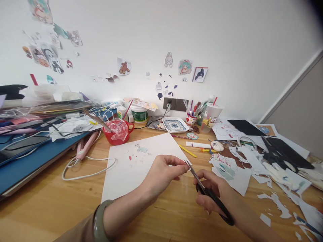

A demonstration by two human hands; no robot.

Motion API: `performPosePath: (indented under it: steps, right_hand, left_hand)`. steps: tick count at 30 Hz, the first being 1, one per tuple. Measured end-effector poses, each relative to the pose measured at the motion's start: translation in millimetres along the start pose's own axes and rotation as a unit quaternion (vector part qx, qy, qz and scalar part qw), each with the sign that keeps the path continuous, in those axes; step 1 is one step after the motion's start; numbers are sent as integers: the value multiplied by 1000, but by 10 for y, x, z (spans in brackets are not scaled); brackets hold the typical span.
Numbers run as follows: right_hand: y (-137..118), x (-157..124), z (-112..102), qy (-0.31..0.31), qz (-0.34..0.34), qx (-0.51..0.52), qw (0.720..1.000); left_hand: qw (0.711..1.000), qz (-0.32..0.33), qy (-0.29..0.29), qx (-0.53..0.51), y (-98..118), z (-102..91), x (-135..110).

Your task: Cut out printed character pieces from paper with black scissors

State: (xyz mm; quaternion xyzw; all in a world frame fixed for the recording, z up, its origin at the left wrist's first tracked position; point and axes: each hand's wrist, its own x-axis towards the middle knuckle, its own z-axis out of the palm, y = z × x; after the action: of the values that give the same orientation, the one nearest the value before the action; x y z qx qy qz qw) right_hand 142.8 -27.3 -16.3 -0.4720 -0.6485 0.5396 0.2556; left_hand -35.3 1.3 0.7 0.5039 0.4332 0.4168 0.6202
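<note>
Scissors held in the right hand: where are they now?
In the head view, the scissors are right of centre, lower half, blade tips by the fingers of the left hand.

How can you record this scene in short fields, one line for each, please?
Left hand: left hand, fingers pinched at the scissors' tips; anything between them too small to identify
Right hand: right hand, holding black-handled scissors
Surface: wooden table
Near left forearm: white sheet bearing small coloured shapes
Behind sheet: red cup, patterned plate
Far right: paper scraps
Wall: stuck-up pictures, including brown bear
</note>
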Motion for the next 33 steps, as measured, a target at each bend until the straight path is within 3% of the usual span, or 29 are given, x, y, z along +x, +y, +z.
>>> performPosePath:
  steps: [12,33]
  right_hand:
    - [-36,8,35,30,6,-42,999]
    - [-8,13,30,12,-14,8,1000]
  left_hand:
    - [999,-12,-5,-33,-11,8,-3]
    - [996,-20,-1,-85,-47,63,-20]
